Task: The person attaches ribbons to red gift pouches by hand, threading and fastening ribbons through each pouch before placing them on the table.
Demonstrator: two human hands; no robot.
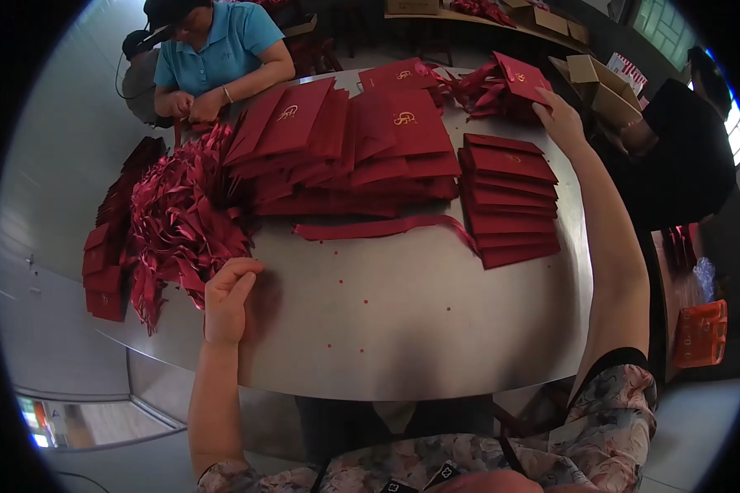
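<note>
My right hand (562, 123) is stretched to the far right of the table, its fingers closed on the edge of a red paper gift bag (520, 80) with a gold logo. This bag is tilted up beside a bunch of red ribbons (474, 89). My left hand (228, 297) is just above the near left part of the table, fingers curled together, and nothing shows in them. Right beside it lies a big heap of red ribbons (181, 209). One loose ribbon (370, 230) stretches across the middle to an overlapping row of red bags (514, 201).
Large stacks of red bags (403, 135) fill the table's centre, with another row (104, 267) at far left. Across the metal table (419, 353), a person in a blue shirt (218, 53) works with both hands. At right are a person in black (674, 156) and an open cardboard box (604, 86).
</note>
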